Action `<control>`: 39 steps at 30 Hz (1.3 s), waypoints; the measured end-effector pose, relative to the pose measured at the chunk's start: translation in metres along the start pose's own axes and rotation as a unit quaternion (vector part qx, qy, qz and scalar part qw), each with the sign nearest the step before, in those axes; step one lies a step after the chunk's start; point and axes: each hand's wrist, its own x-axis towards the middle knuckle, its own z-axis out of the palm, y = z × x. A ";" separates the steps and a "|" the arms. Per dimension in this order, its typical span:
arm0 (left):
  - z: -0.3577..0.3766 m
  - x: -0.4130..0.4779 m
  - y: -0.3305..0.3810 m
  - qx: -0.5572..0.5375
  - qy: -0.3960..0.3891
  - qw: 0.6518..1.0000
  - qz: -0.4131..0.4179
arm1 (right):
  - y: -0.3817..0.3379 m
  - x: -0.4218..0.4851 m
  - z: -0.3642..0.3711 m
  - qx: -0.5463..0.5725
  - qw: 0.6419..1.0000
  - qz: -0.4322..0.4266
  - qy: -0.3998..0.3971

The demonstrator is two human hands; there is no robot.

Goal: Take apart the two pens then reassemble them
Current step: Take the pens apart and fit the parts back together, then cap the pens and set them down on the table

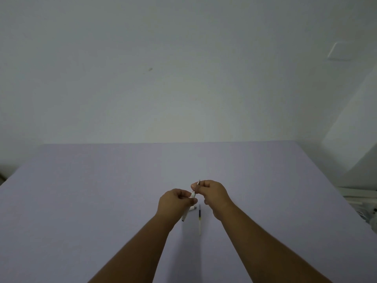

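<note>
Both hands hold one white pen above the lilac table (102, 201). My left hand (175, 203) grips the pen's white barrel (185, 216), whose lower end sticks out below the fist. My right hand (213, 194) pinches the pointed metal tip section (197, 184) at the upper end. A thin refill (199, 218) with a dark upper part and pale lower part lies on the table between my wrists. A small white pen part (192, 208) lies just left of it, partly hidden by my left hand.
A plain white wall rises behind the table's far edge. White furniture or equipment (359, 199) stands off the table's right side. A wall plate (339, 51) sits high on the right.
</note>
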 end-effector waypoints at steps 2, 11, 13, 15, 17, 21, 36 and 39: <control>-0.005 0.002 -0.004 -0.051 -0.041 0.998 -0.013 | 0.000 0.004 0.001 -0.009 1.000 0.000 -0.004; -0.018 0.023 -0.030 -0.074 0.000 0.995 -0.060 | 0.021 0.037 0.014 -0.045 0.998 0.037 -0.015; -0.021 0.029 -0.040 -0.087 0.011 0.993 -0.075 | 0.039 0.051 0.014 -0.178 0.984 0.008 -0.002; -0.022 0.035 -0.051 -0.095 0.016 0.991 -0.088 | 0.057 0.062 0.014 -0.308 0.951 -0.015 -0.020; -0.022 0.040 -0.061 -0.097 0.020 0.990 -0.103 | 0.076 0.072 0.017 -0.396 0.917 -0.036 -0.042; -0.020 0.047 -0.076 -0.104 0.019 0.986 -0.128 | 0.105 0.083 0.021 -0.534 0.837 -0.094 -0.072; -0.033 0.045 -0.067 -0.056 -0.039 0.988 -0.141 | 0.061 0.074 0.007 -0.439 0.875 -0.200 -0.025; -0.034 0.041 -0.059 -0.029 -0.038 0.990 -0.135 | 0.048 0.066 0.002 -0.458 0.864 -0.208 -0.027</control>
